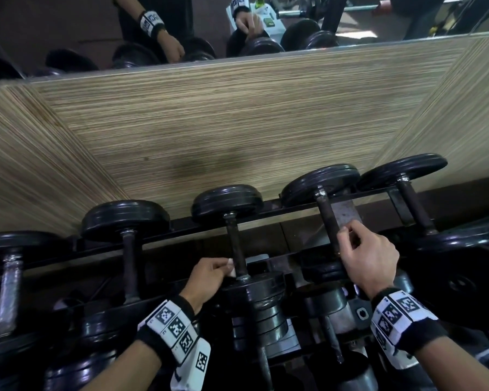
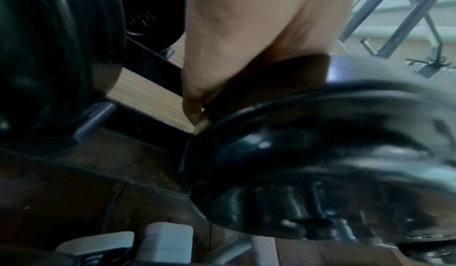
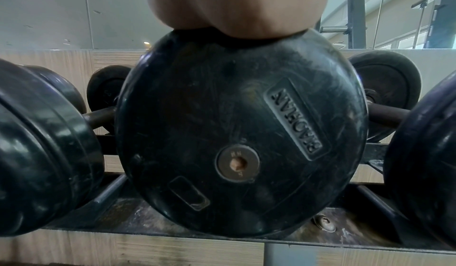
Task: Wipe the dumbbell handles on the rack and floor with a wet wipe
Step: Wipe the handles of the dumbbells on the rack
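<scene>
Both hands work along a dumbbell rack [image 1: 294, 206] set against a wood-grain wall panel [image 1: 223, 122]. At centre, the left hand [image 1: 209, 273] pinches a small white wet wipe [image 1: 231, 268] between curled fingers, holding it against the left side of the third dumbbell's handle [image 1: 235, 246], low down near the front weight plate [image 1: 254, 286]. Just to the right, the right hand [image 1: 367, 258] curls its fingers and thumb around the lower part of the fourth dumbbell's handle [image 1: 326, 215]; its heel rests on top of that dumbbell's front plate [image 3: 241, 133] in the right wrist view. Five dumbbells can be counted on the upper tier in the head view, each lying front to back with black round plates, two to the left of the wipe and one beyond the right hand. More dumbbells [image 1: 268, 320] sit on a tier beneath, their number unclear in the shadow. A mirror [image 1: 181, 26] above the panel reflects both wrists and their patterned bands. The left wrist view is blurred, showing palm [image 2: 246, 26] and a glossy black plate [image 2: 320, 153].
</scene>
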